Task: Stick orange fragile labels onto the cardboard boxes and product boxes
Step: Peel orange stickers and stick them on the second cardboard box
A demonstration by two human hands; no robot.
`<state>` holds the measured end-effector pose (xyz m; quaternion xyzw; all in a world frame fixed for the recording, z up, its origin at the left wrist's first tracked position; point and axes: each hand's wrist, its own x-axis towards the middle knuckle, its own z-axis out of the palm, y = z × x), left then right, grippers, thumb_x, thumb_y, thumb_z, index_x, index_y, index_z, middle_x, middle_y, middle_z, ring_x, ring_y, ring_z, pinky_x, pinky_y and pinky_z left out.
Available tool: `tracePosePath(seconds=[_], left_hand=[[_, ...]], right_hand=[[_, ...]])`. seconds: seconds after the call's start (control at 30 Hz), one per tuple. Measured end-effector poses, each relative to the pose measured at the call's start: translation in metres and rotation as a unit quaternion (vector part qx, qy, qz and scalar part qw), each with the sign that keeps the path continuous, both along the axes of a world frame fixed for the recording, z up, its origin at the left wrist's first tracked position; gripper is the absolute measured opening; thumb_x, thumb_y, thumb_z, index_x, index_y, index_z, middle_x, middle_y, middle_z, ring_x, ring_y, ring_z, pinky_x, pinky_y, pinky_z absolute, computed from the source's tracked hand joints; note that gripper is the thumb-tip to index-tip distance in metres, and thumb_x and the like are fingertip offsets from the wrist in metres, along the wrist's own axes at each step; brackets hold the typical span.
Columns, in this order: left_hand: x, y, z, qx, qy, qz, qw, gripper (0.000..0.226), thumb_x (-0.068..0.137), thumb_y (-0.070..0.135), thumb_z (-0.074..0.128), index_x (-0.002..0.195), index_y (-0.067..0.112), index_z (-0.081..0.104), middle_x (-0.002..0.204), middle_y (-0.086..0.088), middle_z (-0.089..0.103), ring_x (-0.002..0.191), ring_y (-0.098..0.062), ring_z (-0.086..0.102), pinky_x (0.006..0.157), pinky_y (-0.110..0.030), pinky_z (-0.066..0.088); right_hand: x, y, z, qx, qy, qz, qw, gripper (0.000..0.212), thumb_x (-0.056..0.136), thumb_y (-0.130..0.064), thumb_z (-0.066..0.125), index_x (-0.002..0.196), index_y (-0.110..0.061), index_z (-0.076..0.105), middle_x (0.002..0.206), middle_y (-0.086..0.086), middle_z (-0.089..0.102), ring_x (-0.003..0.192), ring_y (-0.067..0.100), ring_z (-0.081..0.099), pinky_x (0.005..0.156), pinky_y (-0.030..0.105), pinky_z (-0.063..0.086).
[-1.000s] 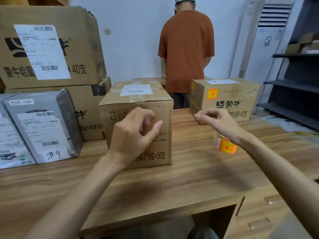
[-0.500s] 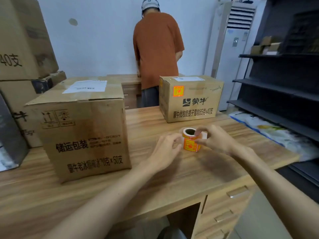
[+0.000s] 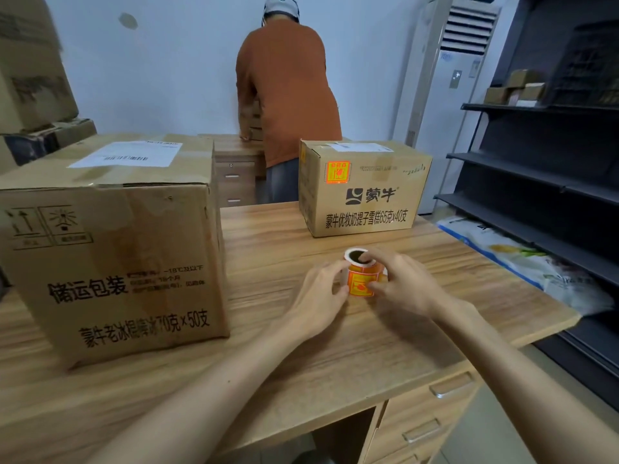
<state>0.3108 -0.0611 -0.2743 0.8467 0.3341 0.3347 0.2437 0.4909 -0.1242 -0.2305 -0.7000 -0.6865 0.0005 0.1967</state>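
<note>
Stood upright on the bench (image 3: 385, 336), middle of the frame: roll of orange labels (image 3: 362, 279). Grasped from both sides, left hand (image 3: 318, 296) fingers on its left, right hand (image 3: 407, 286) fingers on its top and right. Left of frame: big cardboard box (image 3: 114, 249). Behind the roll: smaller cardboard box (image 3: 365, 192), orange label (image 3: 338, 171) stuck on front.

stacked cartons (image 3: 30, 61) blurred and cut off left, shelf boxes (image 3: 516, 88) indistinct
</note>
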Motion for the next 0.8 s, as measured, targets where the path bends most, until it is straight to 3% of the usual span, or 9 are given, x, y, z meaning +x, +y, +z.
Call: tracePosePath(seconds=[0.07,0.13,0.23,0.3,0.47,0.63,0.7,0.8], left_hand=[[-0.001,0.002,0.000,-0.005,0.004,0.006,1.000,0.035,0.095,0.020,0.063,0.128,0.032,0.060,0.123,0.004,0.065,0.114,-0.018,0.059,0.098,-0.044,0.050],[-0.003,0.004,0.001,-0.008,0.003,0.016,1.000,0.029,0.095,0.023,0.064,0.123,0.031,0.062,0.121,0.004,0.066,0.113,-0.019,0.060,0.096,-0.044,0.051],[-0.008,0.006,0.005,-0.008,-0.018,0.023,1.000,0.012,0.092,0.026,0.067,0.103,0.031,0.064,0.105,0.010,0.067,0.102,-0.014,0.062,0.088,-0.042,0.053],[-0.013,0.008,0.009,-0.020,-0.033,0.025,0.999,0.010,0.090,0.028,0.070,0.090,0.033,0.062,0.095,0.015,0.066,0.094,-0.010,0.062,0.084,-0.040,0.053],[-0.026,0.020,0.013,-0.079,-0.066,-0.024,0.994,0.011,0.089,0.024,0.075,0.082,0.029,0.067,0.091,0.008,0.068,0.087,-0.011,0.062,0.081,-0.038,0.053],[-0.038,0.018,0.024,-0.134,-0.112,-0.062,0.983,0.018,0.092,0.007,0.070,0.081,0.022,0.067,0.082,0.004,0.068,0.075,-0.005,0.055,0.070,-0.017,0.045],[-0.042,0.018,0.028,-0.143,-0.124,-0.064,0.980,0.018,0.093,0.006,0.070,0.082,0.020,0.067,0.081,0.005,0.066,0.071,-0.001,0.054,0.069,-0.014,0.044],[-0.045,0.020,0.031,-0.158,-0.130,-0.081,0.976,0.019,0.093,0.006,0.070,0.083,0.022,0.067,0.080,0.005,0.065,0.071,-0.003,0.053,0.070,-0.018,0.044]], right_hand=[[0.001,0.002,-0.001,-0.007,0.008,-0.001,1.000,0.054,0.085,-0.023,0.073,0.135,-0.025,0.054,0.135,-0.005,0.060,0.118,0.021,0.057,0.087,0.034,0.041],[0.003,0.005,-0.001,-0.015,0.002,0.010,1.000,0.045,0.084,-0.024,0.074,0.127,-0.022,0.059,0.136,-0.006,0.059,0.119,0.022,0.057,0.086,0.033,0.041],[0.002,0.009,0.000,-0.022,0.017,0.004,1.000,0.025,0.084,-0.025,0.075,0.106,-0.021,0.063,0.110,-0.002,0.066,0.101,0.024,0.060,0.075,0.032,0.040],[0.002,0.008,0.001,-0.028,0.053,0.009,0.998,0.019,0.083,-0.025,0.076,0.098,-0.022,0.065,0.100,-0.003,0.067,0.092,0.021,0.060,0.076,0.035,0.046],[-0.005,-0.002,0.000,-0.025,0.121,0.032,0.992,0.019,0.081,-0.025,0.080,0.098,-0.028,0.071,0.091,-0.007,0.068,0.083,0.010,0.059,0.077,0.031,0.047],[-0.010,-0.014,0.000,0.038,0.216,0.048,0.974,0.026,0.079,-0.013,0.081,0.094,-0.031,0.071,0.092,-0.014,0.069,0.069,-0.001,0.054,0.064,0.016,0.043],[-0.010,-0.016,0.000,0.070,0.238,0.059,0.967,0.025,0.079,-0.010,0.082,0.087,-0.030,0.071,0.105,-0.015,0.068,0.063,0.004,0.047,0.062,0.019,0.042],[-0.009,-0.016,0.001,0.077,0.278,0.065,0.955,0.017,0.080,-0.011,0.082,0.085,-0.024,0.073,0.110,-0.006,0.061,0.060,0.026,0.041,0.055,0.033,0.044]])
